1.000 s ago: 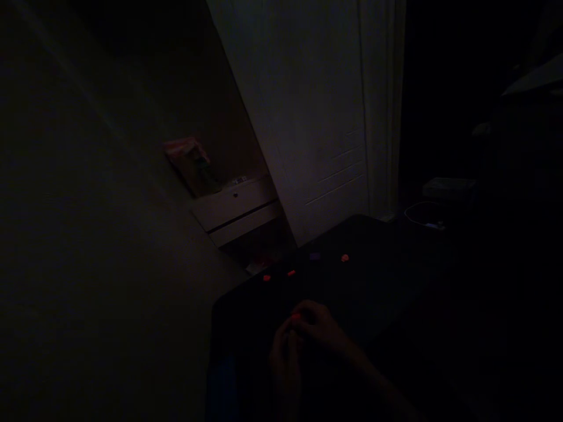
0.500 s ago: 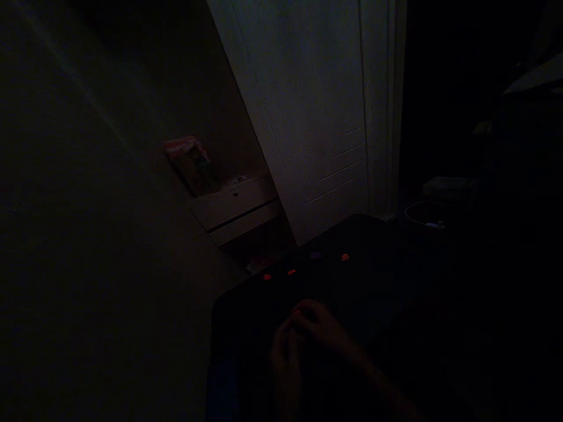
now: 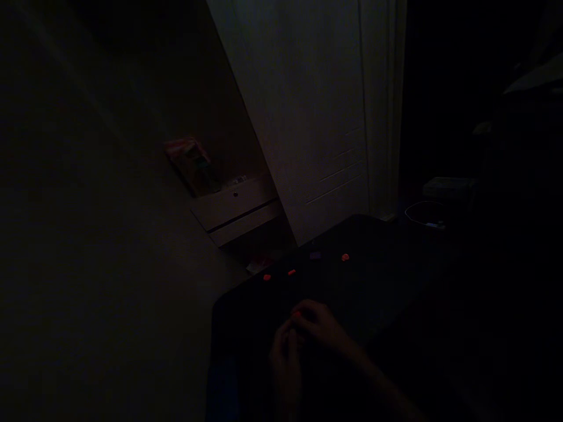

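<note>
In very dim light, both my hands meet over a dark table [image 3: 373, 281]. My right hand [image 3: 319, 322] pinches a small red-orange piece [image 3: 297, 315], its kind too dark to make out. My left hand [image 3: 284, 351] is just below and to the left, fingers closed and close to the same piece; what it holds, if anything, is hidden. Beyond the hands lie a small red lump [image 3: 267, 277], a short red bar [image 3: 291, 272], a dark purple block [image 3: 315, 255] and a round orange piece [image 3: 345, 257].
A pale door panel [image 3: 308, 117] stands behind the table. To its left is a drawer unit [image 3: 237, 205] with a colourful packet [image 3: 191, 164] on it. A white cable [image 3: 424, 223] and a box-like thing [image 3: 448, 187] are at the right. A blue patch [image 3: 222, 387] shows at the lower left.
My hands stay almost in place. Slightly more of the red-orange piece shows between the right fingers. The loose pieces on the table have not moved.
</note>
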### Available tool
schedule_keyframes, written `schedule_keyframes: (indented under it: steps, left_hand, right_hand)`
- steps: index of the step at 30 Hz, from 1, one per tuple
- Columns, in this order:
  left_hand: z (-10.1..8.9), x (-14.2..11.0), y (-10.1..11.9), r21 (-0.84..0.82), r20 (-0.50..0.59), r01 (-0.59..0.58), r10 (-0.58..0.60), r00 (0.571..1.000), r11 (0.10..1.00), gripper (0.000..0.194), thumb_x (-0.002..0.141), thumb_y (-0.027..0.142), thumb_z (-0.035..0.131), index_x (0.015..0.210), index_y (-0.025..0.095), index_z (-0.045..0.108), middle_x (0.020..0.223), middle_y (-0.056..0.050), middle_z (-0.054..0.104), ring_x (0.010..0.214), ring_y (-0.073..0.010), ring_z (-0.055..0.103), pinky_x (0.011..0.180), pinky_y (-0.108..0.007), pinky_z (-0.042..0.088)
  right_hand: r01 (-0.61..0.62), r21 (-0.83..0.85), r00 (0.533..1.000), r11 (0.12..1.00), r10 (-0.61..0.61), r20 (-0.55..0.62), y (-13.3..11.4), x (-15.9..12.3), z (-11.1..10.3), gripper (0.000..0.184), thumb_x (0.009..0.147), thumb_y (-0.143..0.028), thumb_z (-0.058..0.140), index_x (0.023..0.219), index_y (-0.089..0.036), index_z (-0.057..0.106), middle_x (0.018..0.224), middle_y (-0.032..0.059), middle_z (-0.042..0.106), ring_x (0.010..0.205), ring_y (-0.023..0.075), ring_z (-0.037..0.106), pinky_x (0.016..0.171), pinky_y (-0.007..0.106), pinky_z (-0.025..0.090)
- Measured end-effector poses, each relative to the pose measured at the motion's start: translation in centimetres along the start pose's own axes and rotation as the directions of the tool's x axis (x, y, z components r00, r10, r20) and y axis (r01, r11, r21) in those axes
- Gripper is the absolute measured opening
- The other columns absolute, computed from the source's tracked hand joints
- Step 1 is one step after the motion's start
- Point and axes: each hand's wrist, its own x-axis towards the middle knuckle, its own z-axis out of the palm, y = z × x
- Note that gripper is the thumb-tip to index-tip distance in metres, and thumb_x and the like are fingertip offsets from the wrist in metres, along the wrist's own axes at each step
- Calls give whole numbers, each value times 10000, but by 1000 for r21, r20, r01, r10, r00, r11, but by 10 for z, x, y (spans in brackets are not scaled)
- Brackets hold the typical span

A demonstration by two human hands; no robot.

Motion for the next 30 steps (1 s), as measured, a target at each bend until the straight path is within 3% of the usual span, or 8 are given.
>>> schedule_keyframes:
  steps: [11,18,30]
  left_hand:
    - [-1,1,-5,15,15,-34,34,999,999,651,796,688,624,1098,120,728,921,-139,745,782,-243,696,730,-347,546]
    - [-2,2,-6,10,-5,-27,28,1000,1000,647,775,700,640,1047,121,731,807,-112,728,698,-225,669,667,-328,533]
    - [-3,3,-9,24,10,-23,23,1000,999,634,797,666,634,1112,122,717,889,-125,741,762,-237,684,727,-346,534]
  right_hand:
    - [-88,60,996,994,87,21,-5,-1,2,247,884,-388,653,858,-149,714,790,36,702,735,172,635,651,255,457]
    - [-77,54,997,996,75,35,-3,-1,1,228,880,-380,667,858,-157,709,817,39,710,759,181,639,669,263,460]
    - [-18,26,1000,1000,18,-2,-2,-1,2,225,915,-365,631,883,-160,720,851,45,716,804,192,653,710,273,469]
